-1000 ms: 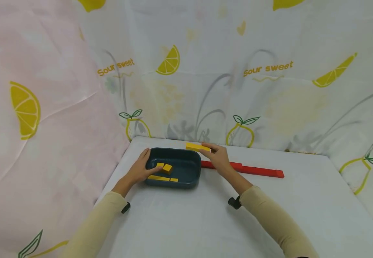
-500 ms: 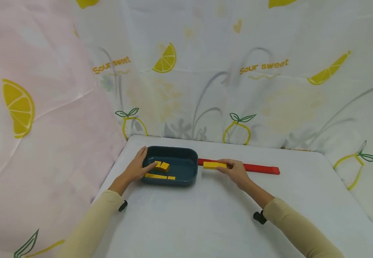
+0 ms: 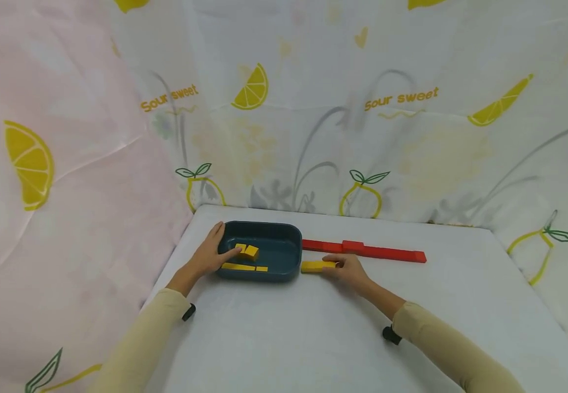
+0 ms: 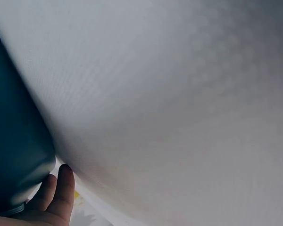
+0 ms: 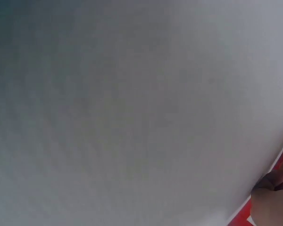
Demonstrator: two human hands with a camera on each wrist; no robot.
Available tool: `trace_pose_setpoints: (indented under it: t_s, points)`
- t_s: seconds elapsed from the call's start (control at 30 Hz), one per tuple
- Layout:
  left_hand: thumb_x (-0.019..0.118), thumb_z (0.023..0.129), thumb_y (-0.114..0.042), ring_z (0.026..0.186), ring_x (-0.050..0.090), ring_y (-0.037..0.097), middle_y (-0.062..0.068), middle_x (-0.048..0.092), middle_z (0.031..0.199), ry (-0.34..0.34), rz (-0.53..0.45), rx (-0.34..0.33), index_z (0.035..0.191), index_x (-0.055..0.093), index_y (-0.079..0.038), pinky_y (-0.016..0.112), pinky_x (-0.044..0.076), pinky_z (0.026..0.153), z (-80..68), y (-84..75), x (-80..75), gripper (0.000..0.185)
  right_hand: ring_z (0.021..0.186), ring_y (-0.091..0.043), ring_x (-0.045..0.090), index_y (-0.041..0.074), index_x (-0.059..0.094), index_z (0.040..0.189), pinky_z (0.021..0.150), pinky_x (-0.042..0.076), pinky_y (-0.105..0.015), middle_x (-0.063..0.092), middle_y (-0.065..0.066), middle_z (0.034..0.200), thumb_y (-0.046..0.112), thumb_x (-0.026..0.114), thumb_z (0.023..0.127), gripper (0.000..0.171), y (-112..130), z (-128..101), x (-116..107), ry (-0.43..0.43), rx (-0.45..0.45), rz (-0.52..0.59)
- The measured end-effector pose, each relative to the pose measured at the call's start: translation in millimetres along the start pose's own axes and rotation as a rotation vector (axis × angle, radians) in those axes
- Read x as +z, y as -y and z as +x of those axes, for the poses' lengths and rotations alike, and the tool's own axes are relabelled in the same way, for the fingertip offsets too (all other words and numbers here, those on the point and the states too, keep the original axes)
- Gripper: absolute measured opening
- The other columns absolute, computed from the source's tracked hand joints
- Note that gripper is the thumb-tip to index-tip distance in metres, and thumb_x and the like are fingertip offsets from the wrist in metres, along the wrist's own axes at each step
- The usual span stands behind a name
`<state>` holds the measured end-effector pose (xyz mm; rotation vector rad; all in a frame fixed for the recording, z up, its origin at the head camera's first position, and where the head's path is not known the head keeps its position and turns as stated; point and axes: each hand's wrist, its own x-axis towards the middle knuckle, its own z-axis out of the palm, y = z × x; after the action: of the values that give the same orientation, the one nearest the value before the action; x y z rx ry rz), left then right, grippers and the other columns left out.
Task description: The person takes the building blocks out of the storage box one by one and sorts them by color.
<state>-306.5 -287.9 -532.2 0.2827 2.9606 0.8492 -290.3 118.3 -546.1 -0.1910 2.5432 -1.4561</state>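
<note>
The dish (image 3: 279, 252) is dark teal, the blocks (image 3: 251, 252) inside it yellow. Right of the dish, a bar (image 3: 311, 267) is yellow, a strip (image 3: 392, 253) red. The desk (image 3: 274, 338) under it is white; the whitish cloth (image 3: 303, 147) behind it bears yellow lemons, green leaves and orange lettering.

Place: draped tabletop booth; home or studio, cannot tell
Backdrop (image 3: 308, 120): lemon-print cloth lettered "Sour sweet", 12 o'clock
Side cloth (image 3: 97, 240): pinkish, lemon-printed, 9 o'clock
Table (image 3: 288, 338): white-covered, 6 o'clock
</note>
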Motion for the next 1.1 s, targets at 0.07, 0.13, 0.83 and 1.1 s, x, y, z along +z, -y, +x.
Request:
trace_pose_setpoints:
  t_s: [0.07, 0.13, 0.83, 1.1]
  points:
    - [0.057, 0.091, -0.064, 0.153, 0.010, 0.038, 0.019, 0.003, 0.166, 0.002, 0.001, -0.002, 0.158, 0.005, 0.001, 0.056, 0.016, 0.122, 0.4, -0.4, -1.0, 0.107, 0.083, -0.019, 0.054, 0.010, 0.074, 0.117, 0.065, 0.047, -0.020, 0.069, -0.005, 0.103, 0.018, 0.079, 0.085, 0.034, 2, 0, 2, -0.001, -0.020, -0.042]
    - [0.056, 0.090, -0.065, 0.153, 0.010, 0.039, 0.019, 0.002, 0.166, 0.008, 0.009, 0.000, 0.158, 0.004, 0.001, 0.057, 0.016, 0.122, 1.1, -0.8, -1.6, 0.107, 0.083, -0.018, 0.053, 0.009, 0.073, 0.116, 0.065, 0.047, -0.020, 0.069, -0.005, 0.102, 0.017, 0.079, 0.085, 0.033, 3, 0, 3, 0.000, -0.033, -0.076]
    - [0.064, 0.084, -0.068, 0.153, 0.007, 0.040, 0.019, -0.002, 0.166, 0.064, -0.011, 0.000, 0.158, 0.003, 0.000, 0.060, 0.017, 0.120, 0.9, 0.9, -10.5, 0.118, 0.084, -0.018, 0.052, 0.010, 0.070, 0.116, 0.073, 0.046, -0.025, 0.063, -0.003, 0.098, 0.013, 0.078, 0.084, 0.033, 8, 8, 6, 0.089, -0.013, -0.195]
    - [0.064, 0.082, -0.070, 0.152, 0.007, 0.041, 0.019, -0.002, 0.166, 0.066, -0.002, -0.008, 0.158, 0.003, -0.001, 0.060, 0.017, 0.120, 2.5, 1.9, -8.7, 0.119, 0.085, -0.018, 0.053, 0.010, 0.070, 0.116, 0.072, 0.046, -0.025, 0.061, -0.003, 0.095, 0.015, 0.080, 0.083, 0.034, 7, 10, 3, 0.106, 0.020, -0.211]
